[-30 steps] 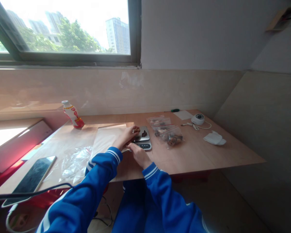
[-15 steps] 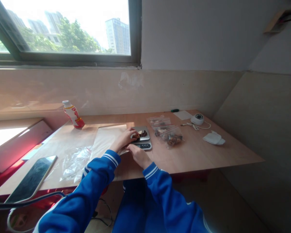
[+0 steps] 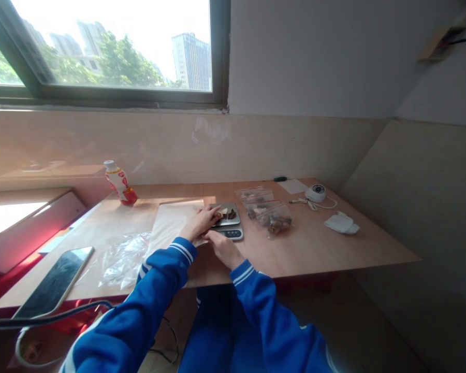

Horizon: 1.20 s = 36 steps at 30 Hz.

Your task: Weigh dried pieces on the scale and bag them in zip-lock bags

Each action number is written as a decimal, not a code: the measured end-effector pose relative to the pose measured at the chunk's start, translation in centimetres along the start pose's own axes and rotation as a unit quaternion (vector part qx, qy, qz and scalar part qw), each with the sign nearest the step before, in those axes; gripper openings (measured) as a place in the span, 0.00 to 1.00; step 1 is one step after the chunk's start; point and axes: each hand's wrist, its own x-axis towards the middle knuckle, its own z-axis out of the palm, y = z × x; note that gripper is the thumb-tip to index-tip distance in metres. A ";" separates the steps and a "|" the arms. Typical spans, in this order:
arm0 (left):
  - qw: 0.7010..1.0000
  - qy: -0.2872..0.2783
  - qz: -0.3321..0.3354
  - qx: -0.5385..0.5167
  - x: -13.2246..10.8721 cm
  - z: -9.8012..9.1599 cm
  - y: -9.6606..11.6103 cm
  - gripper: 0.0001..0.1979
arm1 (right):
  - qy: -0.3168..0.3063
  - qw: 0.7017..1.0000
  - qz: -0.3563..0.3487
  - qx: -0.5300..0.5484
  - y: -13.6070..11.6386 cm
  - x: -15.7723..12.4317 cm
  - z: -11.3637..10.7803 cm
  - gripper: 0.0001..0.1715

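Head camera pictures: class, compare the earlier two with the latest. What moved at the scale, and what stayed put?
The left hand drew back slightly from above the scale to its near-left edge; a pale piece now lies among the pieces on its plate. The right hand stayed at the scale's front. Bags, bottle and phone stayed put.

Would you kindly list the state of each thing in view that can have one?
Scale: flat on the table, pieces on its platform.
Left hand: fingers at the pieces.
Right hand: resting beside the scale's front.
Bottle: tilted, capped.
Filled bags: lying flat.
Phone: screen dark.
Window: shut.
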 end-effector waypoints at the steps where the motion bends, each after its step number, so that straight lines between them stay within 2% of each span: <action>1: 1.000 0.005 -0.007 -0.006 0.0 -0.1 0.1 0.20 | 0.001 1.000 0.000 0.001 0.0 0.0 0.0 0.16; 9: 0.999 -0.030 -0.013 -0.038 -0.2 -2.0 0.7 0.12 | -0.007 1.000 0.017 0.005 -0.2 0.2 -0.3 0.17; 14: 0.997 -0.062 0.008 -0.039 0.4 -1.8 0.2 0.09 | -0.018 0.999 0.029 0.012 -0.4 0.3 -0.3 0.16; 21: 0.999 -0.002 0.023 -0.032 1.2 0.0 0.0 0.09 | -0.013 1.000 0.020 0.008 -0.1 0.1 -0.5 0.16; 25: 0.998 0.053 0.026 -0.020 0.6 -0.7 0.5 0.11 | -0.005 1.000 0.016 0.014 0.1 -0.2 -0.4 0.17; 28: 0.991 0.121 0.060 0.019 -2.0 -2.5 0.6 0.11 | 0.001 1.000 0.024 0.019 0.3 -0.4 -0.3 0.16; 29: 0.989 0.126 0.071 0.034 -3.4 -3.2 0.5 0.12 | 0.006 0.999 0.027 0.023 0.3 -0.5 -0.3 0.16; 31: 0.990 0.088 0.081 0.071 -6.7 -4.6 0.2 0.15 | 0.019 0.999 0.034 0.034 0.4 -0.4 -0.5 0.16; 33: 0.991 0.053 0.059 0.112 -10.0 -5.8 -0.2 0.19 | 0.037 0.998 0.037 0.044 0.1 -0.2 -0.7 0.16; 35: 0.986 0.048 0.073 0.145 -12.7 -6.8 -0.6 0.24 | 0.060 0.996 0.036 0.050 -0.6 0.1 -0.8 0.16; 36: 0.983 0.056 0.083 0.153 -13.5 -7.3 -0.8 0.23 | 0.074 0.995 0.033 0.049 -1.2 0.3 -0.8 0.16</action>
